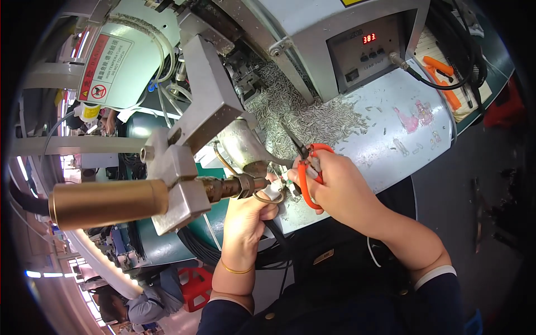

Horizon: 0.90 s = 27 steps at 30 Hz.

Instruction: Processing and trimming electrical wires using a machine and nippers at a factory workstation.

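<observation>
Largest first: the grey machine housing (312,39), with its lit red display, fills the top of my view. Below it, the pale metal plate (391,151) bears a loose pile of short silvery pieces (312,123), thickest under the machine and thinning rightward. Far right, a cream ribbed mat (482,89) bears orange-handled tools (438,66); I cannot tell whether it has a rim. A brass-coloured cylinder (109,204), clamped in a metal block, lies level, its stem reaching over the left fingertips.

Right hand (349,187): fingers wrapped on the orange-handled scissors (304,183), one loop bulging below the thumb. Left hand (245,218): fingers curled, tips close together and partly hidden by the stem; I cannot tell if they are clamped.

Scissors: in the right hand at the plate's near-left part, dark pointed blade aimed up-left over the pile. Smallest: a white piece (295,191) with a green spot, between both hands' fingertips.
</observation>
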### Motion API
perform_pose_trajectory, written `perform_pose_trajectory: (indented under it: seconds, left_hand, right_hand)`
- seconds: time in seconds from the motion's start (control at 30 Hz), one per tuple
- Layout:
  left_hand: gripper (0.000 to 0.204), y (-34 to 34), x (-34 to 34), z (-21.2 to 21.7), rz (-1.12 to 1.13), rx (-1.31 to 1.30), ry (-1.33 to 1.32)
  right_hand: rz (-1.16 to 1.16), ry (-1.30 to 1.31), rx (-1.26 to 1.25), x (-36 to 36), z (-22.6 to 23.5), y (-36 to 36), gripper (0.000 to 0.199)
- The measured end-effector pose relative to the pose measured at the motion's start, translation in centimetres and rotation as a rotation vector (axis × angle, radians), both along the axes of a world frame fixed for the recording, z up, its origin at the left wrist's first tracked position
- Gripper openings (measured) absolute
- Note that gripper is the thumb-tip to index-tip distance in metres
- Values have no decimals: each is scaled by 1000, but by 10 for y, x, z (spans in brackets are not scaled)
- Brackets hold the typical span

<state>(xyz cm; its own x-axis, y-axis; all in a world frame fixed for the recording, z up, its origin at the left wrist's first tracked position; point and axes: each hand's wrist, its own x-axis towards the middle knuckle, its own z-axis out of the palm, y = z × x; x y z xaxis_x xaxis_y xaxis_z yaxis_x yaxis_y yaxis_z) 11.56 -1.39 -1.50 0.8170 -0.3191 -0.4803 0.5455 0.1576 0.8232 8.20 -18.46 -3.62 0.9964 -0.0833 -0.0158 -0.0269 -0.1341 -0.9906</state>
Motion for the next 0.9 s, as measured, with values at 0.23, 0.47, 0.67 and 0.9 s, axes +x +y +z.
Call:
perform_pose_trajectory:
  seconds: [0.23,0.47,0.67,0.9]
  left_hand:
    - [26,3,-3,0,-1,73,-42]
    - [24,-3,-7,1,57,157,-79]
    - [24,5,-8,-2,53,160,-63]
    - [13,2,-38,14,85,-31,33]
  right_hand:
    - [77,48,4,3,5,-2,22]
    - [3,-147,-17,-1,-7,4,19]
    - [10,-83,-5,-3,0,4,14]
    - [104,47,138,-35,20,-6,15]
